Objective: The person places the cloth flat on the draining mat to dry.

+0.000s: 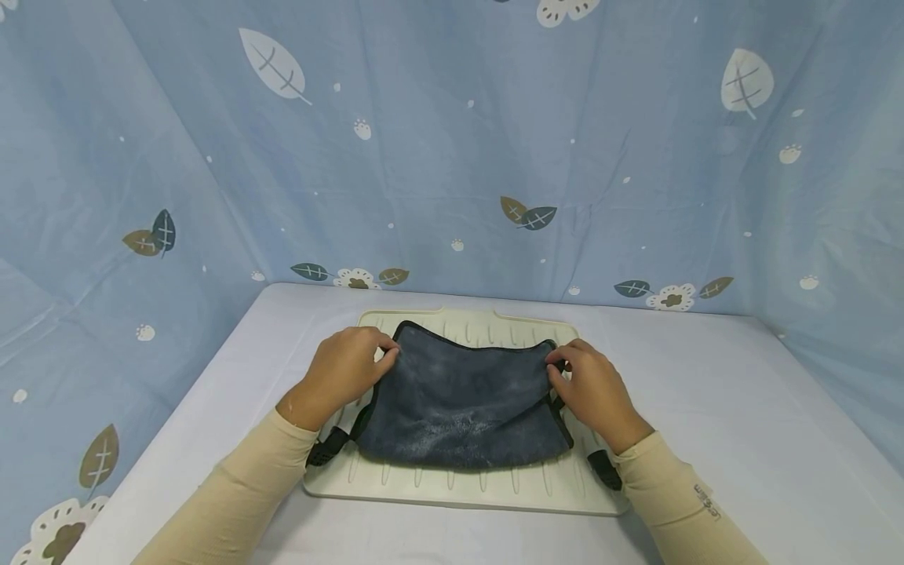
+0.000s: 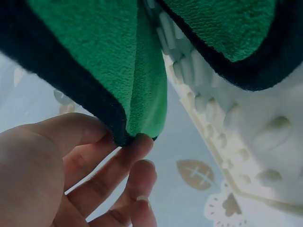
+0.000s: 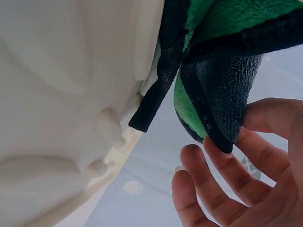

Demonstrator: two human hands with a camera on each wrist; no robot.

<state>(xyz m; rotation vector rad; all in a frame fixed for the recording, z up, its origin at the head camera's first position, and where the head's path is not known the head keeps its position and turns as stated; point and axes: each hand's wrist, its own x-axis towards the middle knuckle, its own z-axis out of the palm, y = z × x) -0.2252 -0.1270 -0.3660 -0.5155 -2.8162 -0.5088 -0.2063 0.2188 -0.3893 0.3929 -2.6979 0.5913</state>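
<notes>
A dark grey towel (image 1: 459,392) with black edging hangs over a cream ribbed board (image 1: 459,486). Its underside shows as green plush (image 2: 90,42) in the left wrist view. My left hand (image 1: 349,362) pinches the towel's upper left edge between thumb and fingers. At the upper right corner, my right hand (image 1: 593,388) holds the towel with thumb and fingertips. The right wrist view shows that corner (image 3: 222,104) folded, grey outside and green inside, with the other fingers loosely bent beneath. The towel's near edge droops over the board, and the far edge sags between the hands.
A white-covered table (image 1: 713,408) carries the board. Blue leaf-print curtains (image 1: 452,157) stand along the back and both sides. Black bands (image 1: 328,447) show at both wrists, over beige sleeves (image 1: 233,494).
</notes>
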